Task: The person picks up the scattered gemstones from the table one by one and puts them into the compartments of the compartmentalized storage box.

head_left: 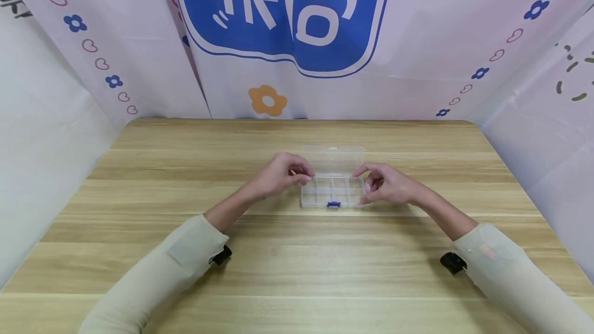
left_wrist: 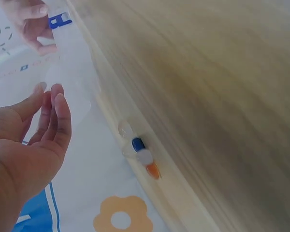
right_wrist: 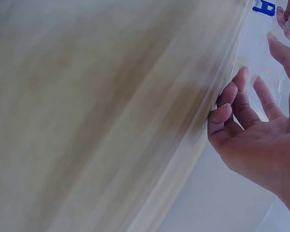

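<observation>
A clear plastic compartment box lies on the table with its lid raised toward the back and a blue latch at its front. My left hand is at the box's back left corner, its fingertips pinching a small whitish piece. At the right end, my right hand grips the box, thumb by the front corner and index finger by the hinge. Small pill-like pieces lie near my left hand in the left wrist view: a blue one, a whitish one, an orange one and clear ones.
The wood-grain table reaches back to a white printed cloth with a blue sign and an orange flower. Similar white cloth hangs at both sides. Black wrist pieces show under both sleeves.
</observation>
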Tool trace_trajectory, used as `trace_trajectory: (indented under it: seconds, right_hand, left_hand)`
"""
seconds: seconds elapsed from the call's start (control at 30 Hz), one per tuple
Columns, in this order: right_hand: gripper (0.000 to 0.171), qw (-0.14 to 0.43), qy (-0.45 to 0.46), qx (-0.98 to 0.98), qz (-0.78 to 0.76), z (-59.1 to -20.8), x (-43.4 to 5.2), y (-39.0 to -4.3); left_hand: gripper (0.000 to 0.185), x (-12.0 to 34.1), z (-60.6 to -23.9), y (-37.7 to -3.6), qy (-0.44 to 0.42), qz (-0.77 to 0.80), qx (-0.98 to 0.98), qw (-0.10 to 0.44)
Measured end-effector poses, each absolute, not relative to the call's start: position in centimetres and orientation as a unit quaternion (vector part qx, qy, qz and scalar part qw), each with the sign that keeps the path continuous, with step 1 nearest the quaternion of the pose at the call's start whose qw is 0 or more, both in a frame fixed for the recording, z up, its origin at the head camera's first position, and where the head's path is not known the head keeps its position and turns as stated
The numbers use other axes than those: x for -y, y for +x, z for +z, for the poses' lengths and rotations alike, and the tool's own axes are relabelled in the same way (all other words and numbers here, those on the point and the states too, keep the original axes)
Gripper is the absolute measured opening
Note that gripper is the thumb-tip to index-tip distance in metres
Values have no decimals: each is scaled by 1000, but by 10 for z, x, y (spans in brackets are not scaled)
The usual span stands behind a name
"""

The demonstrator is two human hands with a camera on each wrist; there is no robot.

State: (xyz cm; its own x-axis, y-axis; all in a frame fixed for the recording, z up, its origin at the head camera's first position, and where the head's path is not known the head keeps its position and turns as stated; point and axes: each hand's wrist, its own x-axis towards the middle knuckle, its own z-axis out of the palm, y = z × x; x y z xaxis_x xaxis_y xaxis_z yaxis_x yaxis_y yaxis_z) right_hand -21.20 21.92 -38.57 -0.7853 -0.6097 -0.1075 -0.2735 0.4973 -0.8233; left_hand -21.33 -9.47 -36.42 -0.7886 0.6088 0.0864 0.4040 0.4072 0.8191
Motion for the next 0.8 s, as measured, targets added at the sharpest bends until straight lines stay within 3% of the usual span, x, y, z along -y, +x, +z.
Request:
trace_trajectory:
  seconds: [0.8]
  right_hand:
    - [54,196,-256,-842,-432,-386,-219,-213]
  left_hand:
    - [4,65,-368,-216,330,426,-836,100]
